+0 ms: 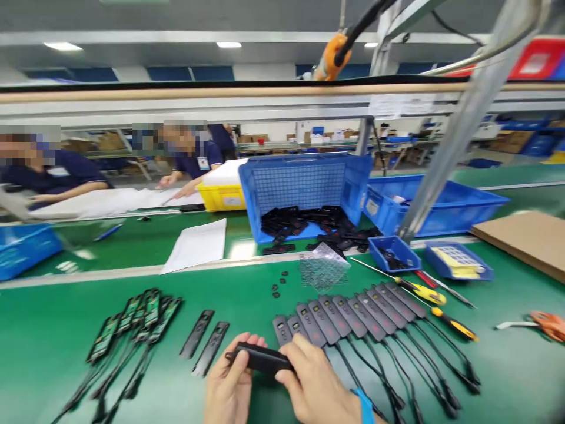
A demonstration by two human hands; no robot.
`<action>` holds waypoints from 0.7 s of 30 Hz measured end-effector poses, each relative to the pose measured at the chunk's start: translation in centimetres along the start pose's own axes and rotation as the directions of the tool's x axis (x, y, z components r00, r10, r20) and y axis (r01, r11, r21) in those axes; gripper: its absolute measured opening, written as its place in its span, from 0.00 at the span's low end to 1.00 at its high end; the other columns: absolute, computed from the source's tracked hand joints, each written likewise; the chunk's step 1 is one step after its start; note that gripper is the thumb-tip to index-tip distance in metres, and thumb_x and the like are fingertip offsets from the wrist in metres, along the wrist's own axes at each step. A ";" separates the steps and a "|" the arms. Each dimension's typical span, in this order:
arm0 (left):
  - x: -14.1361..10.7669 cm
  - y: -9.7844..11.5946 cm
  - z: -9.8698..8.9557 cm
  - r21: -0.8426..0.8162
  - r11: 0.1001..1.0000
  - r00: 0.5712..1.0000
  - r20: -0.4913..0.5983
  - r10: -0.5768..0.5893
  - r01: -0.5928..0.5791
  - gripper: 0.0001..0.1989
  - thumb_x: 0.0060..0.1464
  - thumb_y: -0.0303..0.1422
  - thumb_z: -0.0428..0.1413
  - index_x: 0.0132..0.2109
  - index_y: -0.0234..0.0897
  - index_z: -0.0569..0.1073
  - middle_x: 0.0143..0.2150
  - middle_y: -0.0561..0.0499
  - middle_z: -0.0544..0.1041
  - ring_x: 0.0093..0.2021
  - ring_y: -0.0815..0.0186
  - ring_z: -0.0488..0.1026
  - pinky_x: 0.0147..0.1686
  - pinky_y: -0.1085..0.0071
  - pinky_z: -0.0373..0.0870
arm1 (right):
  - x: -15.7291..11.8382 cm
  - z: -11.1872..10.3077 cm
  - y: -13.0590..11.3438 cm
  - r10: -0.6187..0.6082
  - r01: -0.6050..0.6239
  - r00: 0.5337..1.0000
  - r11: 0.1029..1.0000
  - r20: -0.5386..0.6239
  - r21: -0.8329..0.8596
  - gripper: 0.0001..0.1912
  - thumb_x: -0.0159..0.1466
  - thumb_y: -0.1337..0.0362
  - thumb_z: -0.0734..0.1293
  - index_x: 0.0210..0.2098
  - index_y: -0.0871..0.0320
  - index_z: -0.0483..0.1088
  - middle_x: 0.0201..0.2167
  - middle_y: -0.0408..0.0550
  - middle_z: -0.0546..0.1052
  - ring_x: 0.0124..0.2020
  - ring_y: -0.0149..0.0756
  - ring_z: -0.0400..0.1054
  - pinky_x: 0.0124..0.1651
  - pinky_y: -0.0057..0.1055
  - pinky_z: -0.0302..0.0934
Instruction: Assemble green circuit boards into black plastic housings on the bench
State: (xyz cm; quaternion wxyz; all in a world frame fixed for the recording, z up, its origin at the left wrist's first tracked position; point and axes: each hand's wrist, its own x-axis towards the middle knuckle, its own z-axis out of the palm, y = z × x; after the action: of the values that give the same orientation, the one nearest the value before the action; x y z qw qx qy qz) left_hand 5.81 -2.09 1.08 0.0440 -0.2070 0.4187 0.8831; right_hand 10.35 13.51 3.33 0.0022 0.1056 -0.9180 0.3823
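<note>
Left hand (232, 377) grips the black casing (263, 358) at its left end, right hand (311, 377) closed on the right end; long axis runs crosswise between them, neither hand nearer. I see grey units (342, 316) by the right hand, two covers (212, 348) leftward, circuit boards (152, 307) farther left.

The single view looks out from the wearer's head, above the near side of a long, smooth green surface (39, 321), facing forward and down across it. The bare left hand (230, 383) and bare right hand (314, 380) show very near, at the lower edge; an open blue plastic crate with gridded walls (300, 184) sits midway back, and white rectangular ceiling lights (228, 45) appear far off near the top.
</note>
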 end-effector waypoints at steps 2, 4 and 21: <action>-0.2 -0.4 0.1 -0.021 0.999 0.999 0.036 0.041 -0.040 0.24 0.21 0.35 0.74 0.32 0.36 0.80 0.32 0.47 0.82 0.38 0.55 0.79 0.42 0.65 0.77 | 0.1 0.5 0.5 -0.021 0.021 1.000 1.000 -0.014 -0.016 0.10 0.62 0.71 0.58 0.41 0.58 0.67 0.38 0.51 0.70 0.38 0.42 0.68 0.43 0.37 0.64; -0.3 -0.7 0.0 -0.031 0.996 0.995 0.057 0.082 -0.080 0.22 0.24 0.35 0.74 0.33 0.35 0.80 0.33 0.46 0.82 0.39 0.54 0.79 0.46 0.61 0.76 | 0.3 0.9 1.0 -0.061 0.060 0.998 0.997 -0.022 -0.042 0.10 0.63 0.70 0.56 0.40 0.58 0.67 0.37 0.52 0.70 0.36 0.42 0.68 0.40 0.38 0.65; -0.6 0.3 -1.4 0.141 0.984 0.931 0.332 -0.153 0.112 0.28 0.48 0.37 0.65 0.55 0.35 0.68 0.40 0.40 0.80 0.34 0.59 0.78 0.28 0.72 0.73 | -1.1 6.3 2.4 -0.221 0.176 0.965 0.943 -0.138 -0.282 0.19 0.65 0.61 0.61 0.55 0.46 0.66 0.46 0.54 0.73 0.34 0.44 0.75 0.25 0.30 0.67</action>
State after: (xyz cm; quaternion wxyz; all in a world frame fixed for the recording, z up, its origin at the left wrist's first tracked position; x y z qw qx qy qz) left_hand 6.69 -3.23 0.74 0.1880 -0.0753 0.4421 0.8738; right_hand 11.41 10.95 -2.93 0.1323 0.1642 -0.9423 0.2602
